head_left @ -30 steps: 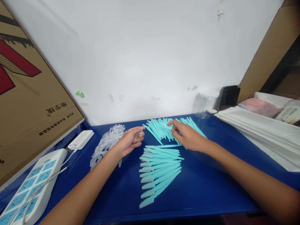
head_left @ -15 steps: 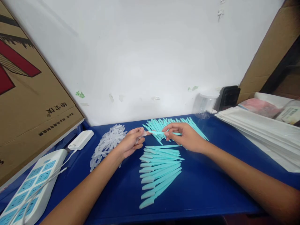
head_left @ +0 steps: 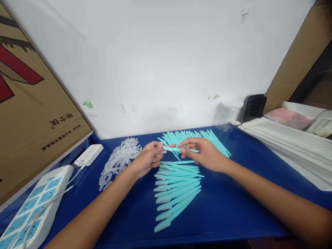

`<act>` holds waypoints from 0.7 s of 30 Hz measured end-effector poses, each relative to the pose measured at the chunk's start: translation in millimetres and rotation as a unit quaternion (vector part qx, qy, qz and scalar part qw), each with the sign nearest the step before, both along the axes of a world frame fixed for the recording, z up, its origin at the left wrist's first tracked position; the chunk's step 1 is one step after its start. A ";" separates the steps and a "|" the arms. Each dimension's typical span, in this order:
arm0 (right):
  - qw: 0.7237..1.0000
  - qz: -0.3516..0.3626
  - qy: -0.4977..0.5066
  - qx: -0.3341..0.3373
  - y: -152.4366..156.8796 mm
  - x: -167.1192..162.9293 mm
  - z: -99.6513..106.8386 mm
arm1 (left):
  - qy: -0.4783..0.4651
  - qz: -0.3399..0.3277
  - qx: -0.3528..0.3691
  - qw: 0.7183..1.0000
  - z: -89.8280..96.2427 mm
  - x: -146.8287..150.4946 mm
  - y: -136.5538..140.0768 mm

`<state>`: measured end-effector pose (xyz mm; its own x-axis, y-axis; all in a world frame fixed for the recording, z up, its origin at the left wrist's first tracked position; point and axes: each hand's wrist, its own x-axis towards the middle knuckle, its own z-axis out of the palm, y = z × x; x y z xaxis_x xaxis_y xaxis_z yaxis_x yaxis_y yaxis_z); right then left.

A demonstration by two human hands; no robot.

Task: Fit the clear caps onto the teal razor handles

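My right hand (head_left: pixel 203 152) pinches a teal eyebrow razor (head_left: pixel 172 149) by its handle, its blade end pointing left. The fingers of my left hand (head_left: pixel 147 159) close around clear plastic blade covers (head_left: pixel 163 152) and meet the razor's blade end. Whether a cover is fully over that blade is too small to tell. Below the hands lies a fanned row of razors (head_left: pixel 178 188), their wider, pale ends to the left. Behind my right hand spreads a pile of teal razors (head_left: pixel 171 139). Left of my left hand is a heap of translucent covers (head_left: pixel 123 154).
A white power strip (head_left: pixel 61 176) with cables and a small white device (head_left: pixel 89 154) occupy the left side. Cardboard (head_left: pixel 38 103) leans there. At the back right stands a clear jar (head_left: pixel 227 116); white sheets or bags (head_left: pixel 280 141) are stacked on the right.
My hands have drawn closer together. The razor's blade end has shifted slightly left to my left fingertips, where the cover was held out before.
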<state>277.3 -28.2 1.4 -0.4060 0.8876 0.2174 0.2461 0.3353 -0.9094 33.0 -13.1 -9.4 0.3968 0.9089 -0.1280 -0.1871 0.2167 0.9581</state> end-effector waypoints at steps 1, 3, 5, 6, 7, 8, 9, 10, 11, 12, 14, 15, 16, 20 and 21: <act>1.000 0.000 0.009 -0.009 -1.0 -1.4 -0.8 | 0.004 0.005 0.000 1.000 -0.4 2.1 -1.4; 0.999 -0.004 0.027 -0.028 -3.4 -4.5 -3.3 | 0.012 0.005 0.002 1.000 -1.9 6.6 -4.5; 0.998 -0.010 0.040 -0.042 -5.6 -7.4 -6.7 | 0.024 0.004 0.008 1.000 -4.0 11.0 -7.4; 0.998 -0.013 0.042 -0.045 -6.5 -8.4 -8.4 | 0.029 0.004 0.010 1.000 -5.0 12.8 -8.5; 0.998 -0.015 0.045 -0.047 -7.2 -9.2 -10.1 | 0.031 0.004 0.012 0.999 -5.9 14.2 -9.4; 0.998 -0.016 0.046 -0.047 -7.7 -9.7 -11.4 | 0.031 0.005 0.014 0.999 -6.5 15.2 -10.1; 0.998 -0.016 0.048 -0.047 -8.1 -9.9 -12.4 | 0.028 0.007 0.016 0.999 -6.8 15.8 -10.6; 0.998 -0.016 0.049 -0.047 -8.3 -10.0 -12.9 | 0.027 0.007 0.018 0.999 -6.8 16.1 -11.1; 0.998 -0.014 0.050 -0.046 -8.5 -10.0 -12.9 | 0.026 0.006 0.020 0.999 -6.5 16.3 -11.5; 0.998 -0.013 0.049 -0.046 -8.5 -10.0 -12.5 | 0.027 0.006 0.021 0.999 -5.9 16.3 -12.0; 0.998 -0.012 0.043 -0.047 -7.9 -9.8 -10.8 | 0.030 0.004 0.020 0.999 -4.3 16.1 -12.6; 0.998 -0.011 0.040 -0.047 -7.1 -9.4 -9.8 | 0.029 0.002 0.018 0.999 -3.4 15.9 -12.6; 0.998 -0.011 0.037 -0.047 -5.8 -8.6 -9.0 | 0.024 0.004 0.019 1.000 -2.6 15.4 -12.1; 0.999 -0.028 0.021 -0.038 2.0 -1.8 -6.5 | -0.015 0.053 0.050 0.997 0.9 8.3 -4.0; 0.999 -0.033 0.012 -0.036 3.5 0.3 -5.5 | -0.021 0.075 0.058 0.995 1.9 5.1 -0.7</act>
<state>277.6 -24.7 -4.1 -0.3414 0.9261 0.1603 0.2440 0.2521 -0.9364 38.2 -13.8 -7.5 0.2582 0.9661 -0.0050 -0.2495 0.0717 0.9657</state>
